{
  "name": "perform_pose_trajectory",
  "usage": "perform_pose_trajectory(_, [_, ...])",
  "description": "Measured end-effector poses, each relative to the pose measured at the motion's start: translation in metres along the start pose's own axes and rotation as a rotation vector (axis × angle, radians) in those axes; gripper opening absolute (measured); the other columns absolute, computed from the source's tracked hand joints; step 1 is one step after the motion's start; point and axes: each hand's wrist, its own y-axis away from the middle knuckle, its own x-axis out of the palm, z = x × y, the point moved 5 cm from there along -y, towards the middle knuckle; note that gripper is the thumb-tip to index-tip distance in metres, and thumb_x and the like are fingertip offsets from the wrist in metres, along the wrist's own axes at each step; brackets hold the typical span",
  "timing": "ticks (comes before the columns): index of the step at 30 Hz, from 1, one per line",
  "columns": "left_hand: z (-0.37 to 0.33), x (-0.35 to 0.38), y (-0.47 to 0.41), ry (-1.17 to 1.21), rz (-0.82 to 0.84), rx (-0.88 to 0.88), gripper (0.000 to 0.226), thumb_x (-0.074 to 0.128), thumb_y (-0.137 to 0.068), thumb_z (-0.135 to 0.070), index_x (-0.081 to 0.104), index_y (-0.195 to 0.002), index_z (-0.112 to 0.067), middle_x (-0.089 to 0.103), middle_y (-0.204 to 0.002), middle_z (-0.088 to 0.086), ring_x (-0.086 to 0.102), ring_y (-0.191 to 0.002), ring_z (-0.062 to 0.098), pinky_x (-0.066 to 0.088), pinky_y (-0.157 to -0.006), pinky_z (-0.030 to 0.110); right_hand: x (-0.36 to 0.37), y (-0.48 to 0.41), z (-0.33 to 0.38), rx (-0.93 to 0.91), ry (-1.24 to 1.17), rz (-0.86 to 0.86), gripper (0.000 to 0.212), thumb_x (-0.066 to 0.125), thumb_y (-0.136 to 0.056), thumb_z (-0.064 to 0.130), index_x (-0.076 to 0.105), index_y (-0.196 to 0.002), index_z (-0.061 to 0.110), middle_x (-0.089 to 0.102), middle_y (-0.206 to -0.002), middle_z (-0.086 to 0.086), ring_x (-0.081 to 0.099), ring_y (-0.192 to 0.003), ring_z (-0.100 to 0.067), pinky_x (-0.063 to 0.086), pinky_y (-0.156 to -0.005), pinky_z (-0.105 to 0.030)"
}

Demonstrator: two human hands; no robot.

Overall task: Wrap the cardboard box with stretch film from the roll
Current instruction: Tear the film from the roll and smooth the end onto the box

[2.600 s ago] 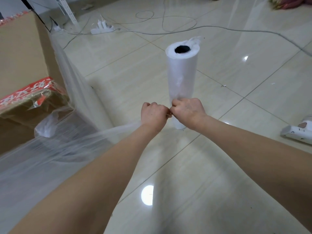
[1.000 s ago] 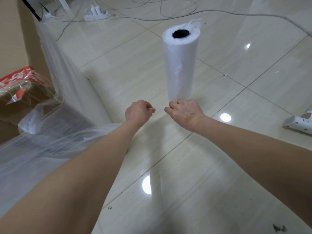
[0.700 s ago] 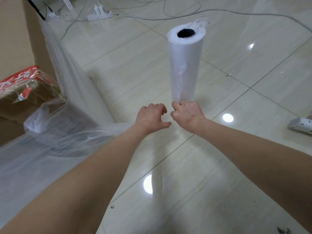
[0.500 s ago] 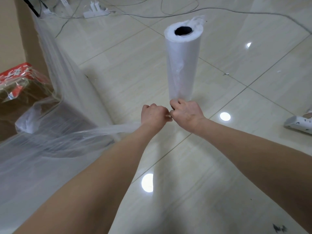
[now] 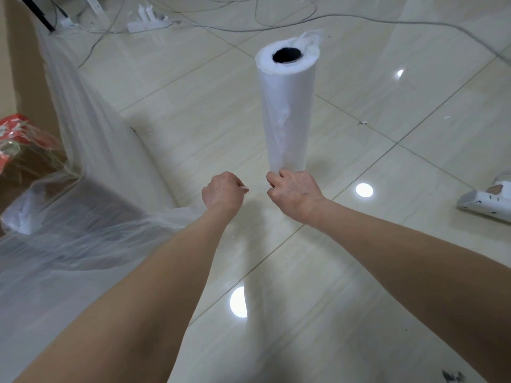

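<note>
The white stretch film roll [image 5: 287,106] stands upright on the tiled floor, its dark core hole facing up. My right hand [image 5: 293,193] is curled at the base of the roll and grips film there. My left hand [image 5: 224,192] is a fist a short gap to its left and pinches the gathered end of the loose film [image 5: 91,230], which stretches left to the cardboard box [image 5: 25,64]. The box fills the left edge, with film draped over its side and red tape [image 5: 16,128] under the film.
A white power strip [image 5: 148,22] and several loose cables [image 5: 276,20] lie on the floor at the back. A white device [image 5: 489,203] lies at the right edge. Glossy floor tiles reflect ceiling lights around the roll.
My two fists were touching half a second ago; now they are pulled apart, with a clear gap between them. The roll stays upright in the same spot.
</note>
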Motion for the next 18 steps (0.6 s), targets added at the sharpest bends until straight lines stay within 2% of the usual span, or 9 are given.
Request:
perform_pose_trajectory(7, [0.027, -0.021, -0.011, 0.088, -0.047, -0.095, 0.021, 0.066, -0.086, -0.032, 0.074, -0.099, -0.018, 0.07, -0.103, 0.011, 0.064, -0.1, 0.028, 0.049, -0.084, 0.033, 0.008, 0.014, -0.011, -0.023, 0.033, 0.012, 0.03, 0.043, -0.091, 0.004, 0.063, -0.112, 0.012, 0.046, -0.119, -0.003, 0.047, -0.108, -0.026, 0.034, -0.063, -0.03])
perform_pose_trajectory(10, [0.025, -0.023, -0.013, 0.059, 0.039, 0.023, 0.018, 0.066, -0.086, -0.032, 0.074, -0.094, -0.017, 0.071, -0.096, 0.01, 0.064, -0.096, 0.026, 0.051, -0.084, 0.034, 0.007, 0.016, -0.023, 0.046, 0.037, -0.03, 0.028, 0.043, -0.091, 0.006, 0.059, -0.113, 0.014, 0.046, -0.117, -0.004, 0.047, -0.107, -0.026, 0.032, -0.061, -0.03])
perform_pose_trajectory(12, [0.01, -0.014, -0.005, 0.065, 0.113, 0.115, 0.016, 0.063, -0.086, -0.029, 0.072, -0.093, -0.017, 0.07, -0.095, 0.008, 0.063, -0.094, 0.026, 0.051, -0.082, 0.032, 0.0, 0.012, -0.013, 0.017, 0.07, -0.105, 0.023, 0.047, -0.093, 0.015, 0.053, -0.115, 0.016, 0.046, -0.118, -0.003, 0.046, -0.108, -0.025, 0.036, -0.061, -0.031])
perform_pose_trajectory(14, [0.001, -0.008, -0.002, 0.063, 0.149, 0.17, 0.015, 0.059, -0.085, -0.026, 0.07, -0.09, -0.017, 0.068, -0.091, 0.004, 0.061, -0.088, 0.023, 0.049, -0.075, 0.028, -0.008, 0.008, 0.0, -0.007, 0.145, -0.177, 0.025, 0.056, -0.086, 0.028, 0.056, -0.11, 0.021, 0.053, -0.11, 0.001, 0.053, -0.101, -0.021, 0.043, -0.063, -0.03])
perform_pose_trajectory(16, [0.001, -0.008, 0.0, 0.113, 0.22, 0.197, 0.012, 0.059, -0.082, -0.023, 0.068, -0.081, -0.017, 0.067, -0.077, -0.005, 0.058, -0.073, 0.015, 0.044, -0.06, 0.021, -0.016, 0.007, 0.011, -0.047, 0.221, -0.269, 0.026, 0.062, -0.077, 0.034, 0.064, -0.102, 0.027, 0.061, -0.097, 0.009, 0.059, -0.091, -0.015, 0.046, -0.063, -0.024])
perform_pose_trajectory(18, [0.003, -0.007, 0.004, 0.214, 0.33, 0.204, 0.011, 0.059, -0.078, -0.02, 0.065, -0.07, -0.018, 0.063, -0.056, -0.017, 0.049, -0.052, 0.004, 0.035, -0.043, 0.013, -0.013, 0.002, 0.019, -0.061, 0.231, -0.296, 0.034, 0.053, -0.084, 0.024, 0.057, -0.118, 0.022, 0.058, -0.107, 0.006, 0.055, -0.102, -0.018, 0.043, -0.074, -0.026])
